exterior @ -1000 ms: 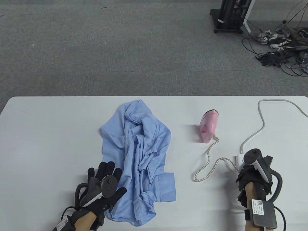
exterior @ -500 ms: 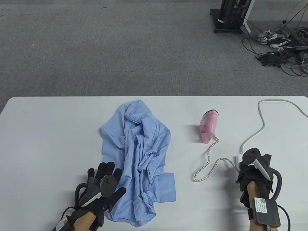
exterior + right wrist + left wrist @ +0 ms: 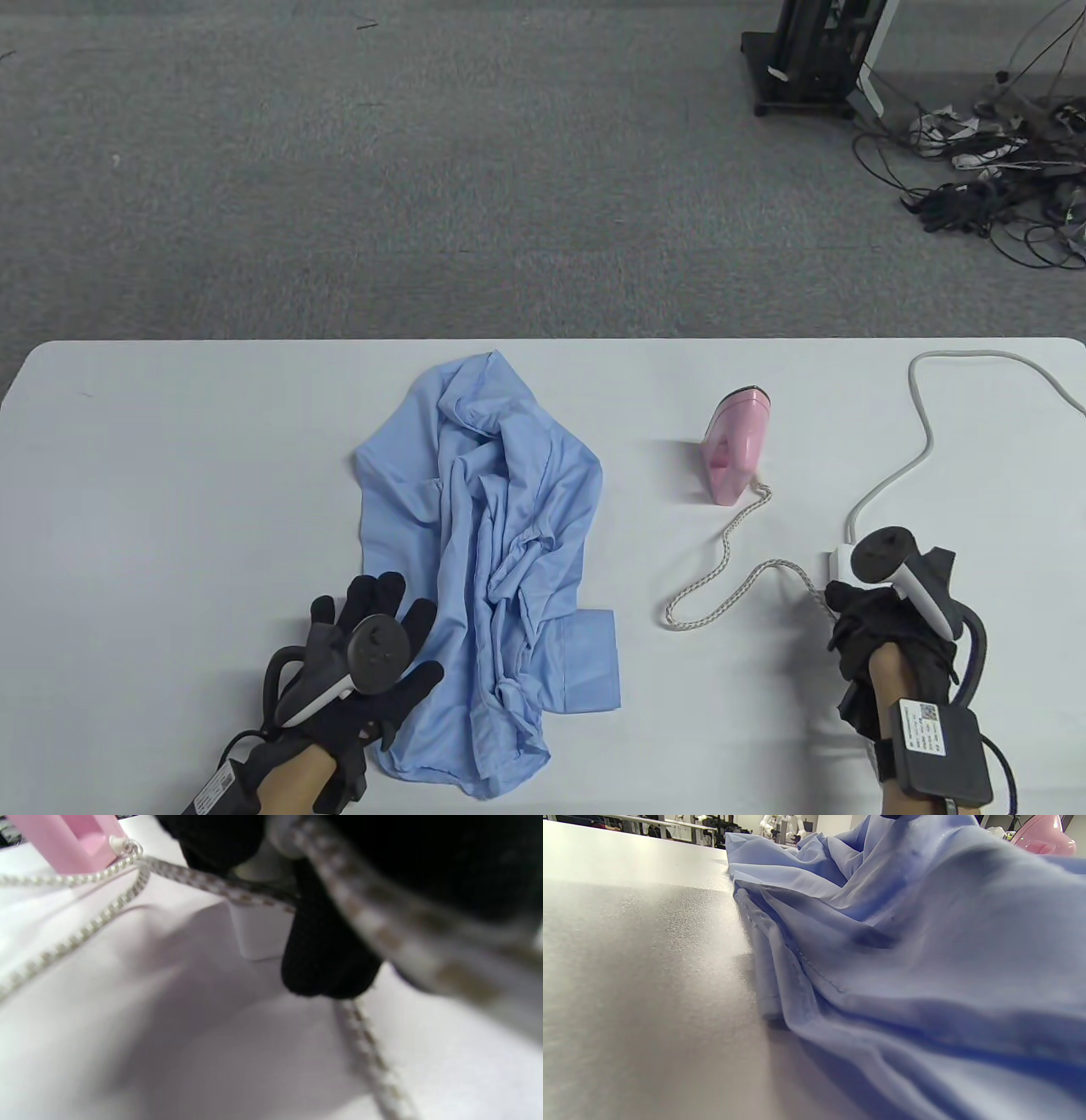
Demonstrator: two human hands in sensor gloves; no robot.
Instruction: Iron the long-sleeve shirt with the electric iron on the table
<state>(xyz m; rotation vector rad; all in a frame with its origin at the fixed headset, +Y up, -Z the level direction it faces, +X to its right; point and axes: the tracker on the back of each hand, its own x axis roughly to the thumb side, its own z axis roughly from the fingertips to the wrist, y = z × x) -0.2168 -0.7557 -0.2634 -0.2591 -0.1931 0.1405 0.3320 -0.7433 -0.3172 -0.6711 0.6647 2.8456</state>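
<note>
Shirt (image 3: 484,577): blue, crumpled, lay mid-table (image 3: 170,475) | Iron (image 3: 735,457): pink, stood apart to its right | Left hand (image 3: 373,654): fingers spread flat, touching the shirt's edge | Right hand (image 3: 882,611): fingers curled around the braided cord (image 3: 721,577) by a white plug box (image 3: 258,933)

A wide white tabletop (image 3: 170,475) with rounded corners fills the lower part of the table view. Behind it lies a grey carpet floor (image 3: 424,170). At the far right stands a black metal stand (image 3: 806,68) on the carpet. Beside it is a messy pile of black and white cables (image 3: 993,170). The light is soft and even, with faint shadows on the tabletop.
</note>
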